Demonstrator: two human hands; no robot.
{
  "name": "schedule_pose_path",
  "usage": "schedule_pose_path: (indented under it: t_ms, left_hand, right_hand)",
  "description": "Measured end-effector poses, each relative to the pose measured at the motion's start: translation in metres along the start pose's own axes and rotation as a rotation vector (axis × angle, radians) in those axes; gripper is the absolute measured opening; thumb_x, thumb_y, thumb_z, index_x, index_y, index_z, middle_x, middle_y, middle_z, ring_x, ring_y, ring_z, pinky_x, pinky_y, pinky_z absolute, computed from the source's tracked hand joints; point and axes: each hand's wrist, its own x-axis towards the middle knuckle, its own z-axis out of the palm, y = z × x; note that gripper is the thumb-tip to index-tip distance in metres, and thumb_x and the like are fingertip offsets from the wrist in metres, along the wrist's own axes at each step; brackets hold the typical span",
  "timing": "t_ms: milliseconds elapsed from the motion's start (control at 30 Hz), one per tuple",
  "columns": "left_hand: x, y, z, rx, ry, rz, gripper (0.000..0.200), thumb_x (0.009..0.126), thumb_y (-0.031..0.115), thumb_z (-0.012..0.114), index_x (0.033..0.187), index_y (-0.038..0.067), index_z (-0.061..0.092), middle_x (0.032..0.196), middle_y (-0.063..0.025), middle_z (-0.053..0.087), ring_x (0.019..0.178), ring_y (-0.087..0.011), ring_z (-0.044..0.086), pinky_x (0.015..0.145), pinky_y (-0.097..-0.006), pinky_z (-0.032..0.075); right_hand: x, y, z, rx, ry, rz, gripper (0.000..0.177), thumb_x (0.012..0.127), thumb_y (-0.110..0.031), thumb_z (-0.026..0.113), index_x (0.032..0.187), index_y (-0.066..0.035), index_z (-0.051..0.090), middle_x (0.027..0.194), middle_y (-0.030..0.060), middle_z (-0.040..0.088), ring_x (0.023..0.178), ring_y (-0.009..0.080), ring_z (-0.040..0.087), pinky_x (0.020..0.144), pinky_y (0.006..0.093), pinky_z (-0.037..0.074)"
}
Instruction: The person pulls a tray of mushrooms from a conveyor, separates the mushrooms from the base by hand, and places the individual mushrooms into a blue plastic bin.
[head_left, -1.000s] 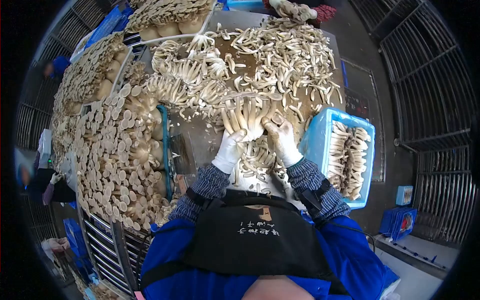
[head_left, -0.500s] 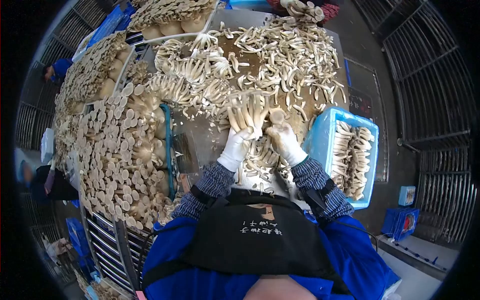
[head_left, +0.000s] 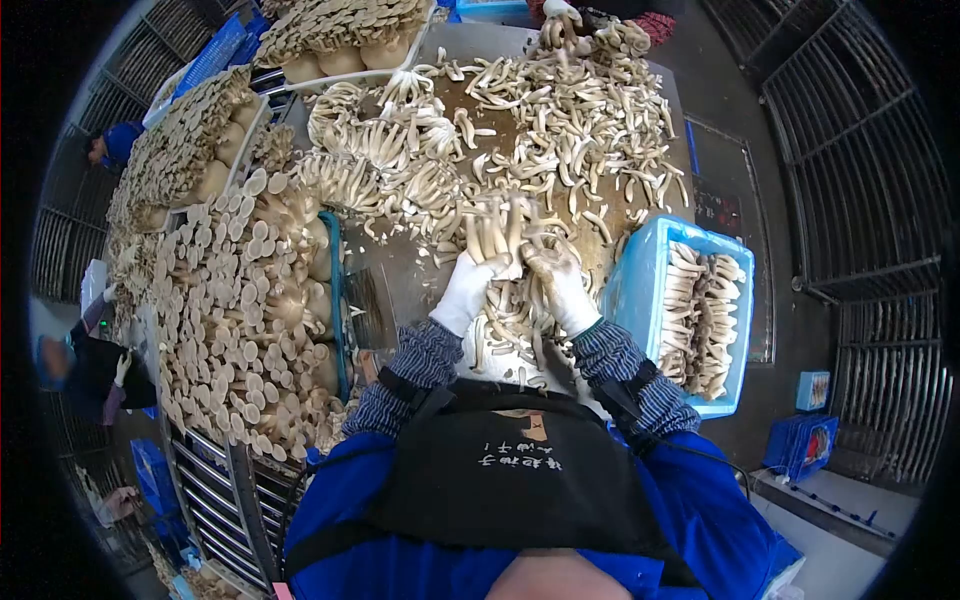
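Observation:
My left hand (head_left: 470, 290), in a white glove, is closed on the base of a mushroom cluster (head_left: 492, 230) whose stems point away from me. Close beside it, my right hand (head_left: 560, 283), gloved too, has its fingers bent in at the cluster's right side; whether it pinches a stem is too small to tell. Loose mushrooms (head_left: 508, 312) lie on the table beneath and between both hands. Beyond them spreads a large pile of loose mushrooms (head_left: 570, 130). To the right stands a blue foam box (head_left: 621, 290) with mushrooms laid in rows.
Many uncut mushroom clusters (head_left: 230, 310) fill the left side, beside a teal-edged tray (head_left: 335, 300). A metal rack (head_left: 215, 490) stands at lower left. Across the table, a co-worker's gloved hand (head_left: 562, 12) is near mushrooms. Another person (head_left: 100, 370) stands far left.
My right hand has moved slightly left to the cluster; the round cap that showed at its fingertips is no longer distinct. The co-worker's mushrooms across the table have shifted lower. The person at left has turned.

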Motion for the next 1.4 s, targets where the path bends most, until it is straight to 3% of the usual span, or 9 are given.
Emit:
schedule_pose_path:
  t_ms: [167,233,300,433,767,1067,1233,1300,1400]
  left_hand:
    - [-0.002,-0.014,0.001,0.111,-0.067,0.096,0.048,0.084,0.000,0.064,0.130,0.000,0.052,0.113,-0.0079,0.065,0.100,-0.0198,0.065,0.090,-0.0334,0.053]
    - [-0.004,-0.017,0.005,-0.268,0.047,0.082,0.042,0.087,-0.001,0.059,0.128,-0.001,0.052,0.116,-0.0083,0.063,0.100,-0.0202,0.065,0.087,-0.0327,0.055]
    - [0.016,-0.034,-0.028,-0.626,0.074,-0.042,0.039,0.091,0.011,0.057,0.127,-0.004,0.052,0.124,-0.0122,0.062,0.108,-0.0267,0.065,0.093,-0.0382,0.054]
    - [-0.013,-0.012,-0.005,-0.546,-0.121,-0.001,0.048,0.090,0.008,0.061,0.134,-0.001,0.046,0.124,-0.0149,0.064,0.110,-0.0286,0.064,0.092,-0.0361,0.055]
    - [0.004,-0.008,-0.007,-0.128,0.059,0.055,0.032,0.089,-0.001,0.057,0.121,-0.003,0.054,0.099,-0.0096,0.065,0.082,-0.0212,0.067,0.068,-0.0319,0.060]
    - [0.021,-0.024,-0.029,-0.752,-0.063,-0.047,0.044,0.099,0.026,0.048,0.136,0.002,0.049,0.130,-0.0147,0.061,0.118,-0.0300,0.060,0.100,-0.0480,0.049]
    - [0.027,-0.054,-0.029,-0.639,-0.085,-0.047,0.037,0.100,0.025,0.049,0.128,0.001,0.055,0.119,-0.0119,0.065,0.109,-0.0257,0.062,0.100,-0.0421,0.048]
    - [0.038,-0.054,-0.030,-0.561,-0.049,0.030,0.038,0.099,0.024,0.049,0.128,0.000,0.055,0.119,-0.0119,0.065,0.109,-0.0256,0.062,0.100,-0.0432,0.048]
    - [0.040,-0.043,-0.039,-0.728,-0.174,-0.069,0.047,0.097,0.027,0.054,0.137,0.003,0.049,0.130,-0.0157,0.061,0.118,-0.0301,0.059,0.102,-0.0475,0.046]
  right_hand:
    - [0.000,-0.016,-0.002,0.283,0.165,0.110,0.026,0.093,-0.012,0.061,0.109,0.008,0.062,0.105,0.0138,0.066,0.097,0.0200,0.064,0.087,0.0311,0.052]
    - [0.004,-0.003,-0.010,-0.489,0.224,-0.489,0.020,0.095,-0.009,0.055,0.103,0.007,0.063,0.100,0.0143,0.065,0.087,0.0184,0.066,0.072,0.0286,0.056]
    - [-0.007,-0.001,-0.011,0.788,0.080,0.248,0.019,0.094,-0.007,0.050,0.095,0.006,0.064,0.098,0.0146,0.065,0.077,0.0178,0.066,0.059,0.0256,0.055]
    - [-0.004,-0.062,-0.029,0.434,0.139,0.495,0.020,0.091,-0.010,0.051,0.101,0.004,0.060,0.097,0.0130,0.064,0.078,0.0181,0.066,0.063,0.0271,0.055]
    - [-0.015,-0.029,-0.002,-0.257,-0.021,-0.196,0.021,0.089,-0.013,0.056,0.097,0.004,0.065,0.096,0.0155,0.066,0.088,0.0277,0.065,0.085,0.0383,0.050]
    - [0.001,0.020,-0.006,1.233,0.012,0.621,0.036,0.103,-0.027,0.037,0.110,0.005,0.053,0.079,0.0269,0.066,0.060,0.0380,0.064,0.055,0.0415,0.057]
    - [0.015,0.061,0.004,1.049,0.025,0.556,0.032,0.104,-0.022,0.038,0.109,0.004,0.056,0.087,0.0225,0.067,0.073,0.0344,0.067,0.065,0.0391,0.058]
    - [0.024,0.085,0.004,0.113,0.081,0.023,0.030,0.104,-0.020,0.038,0.107,0.004,0.056,0.088,0.0205,0.068,0.075,0.0320,0.068,0.066,0.0372,0.057]
    - [0.051,0.019,-0.029,1.107,0.083,0.669,0.034,0.105,-0.024,0.036,0.099,0.002,0.057,0.071,0.0181,0.065,0.060,0.0285,0.063,0.056,0.0357,0.057]
